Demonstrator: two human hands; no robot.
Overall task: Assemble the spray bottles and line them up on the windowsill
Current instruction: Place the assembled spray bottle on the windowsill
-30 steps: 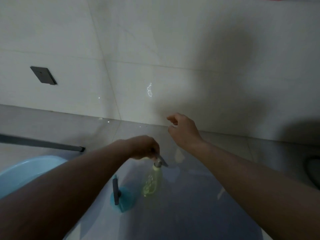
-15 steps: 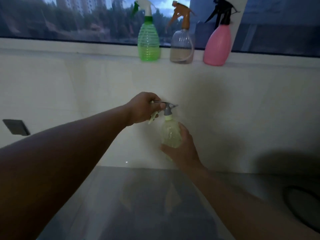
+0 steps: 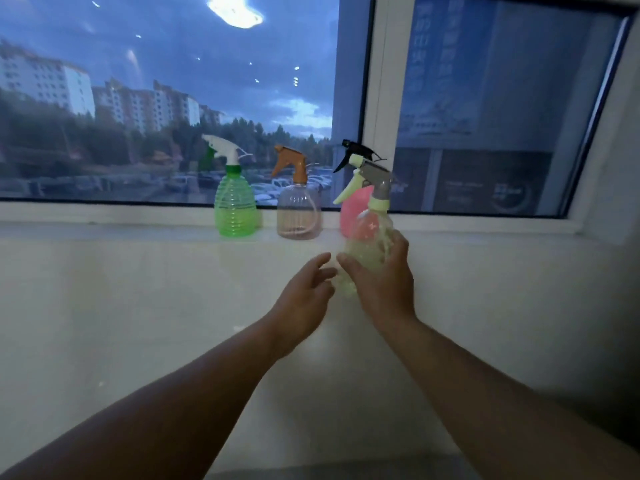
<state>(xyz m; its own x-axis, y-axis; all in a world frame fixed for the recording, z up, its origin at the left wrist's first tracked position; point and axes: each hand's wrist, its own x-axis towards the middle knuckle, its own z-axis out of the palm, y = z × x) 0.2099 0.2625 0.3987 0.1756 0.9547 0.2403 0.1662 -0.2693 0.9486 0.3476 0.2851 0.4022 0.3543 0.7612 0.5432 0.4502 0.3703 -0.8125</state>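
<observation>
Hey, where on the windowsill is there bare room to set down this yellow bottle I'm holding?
The windowsill is bare from the pink bottle rightward to the window frame's corner, and bare left of the green bottle. The middle is crowded: green, clear bottle and pink stand close together. The right hand holds the yellow bottle in front of the pink one.

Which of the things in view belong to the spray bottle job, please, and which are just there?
Job:
- pale yellow clear bottle with grey trigger, in right hand
- green ribbed bottle
- clear bottle with orange trigger
- pink bottle with black trigger
- white windowsill

Just there:
- window glass
</observation>
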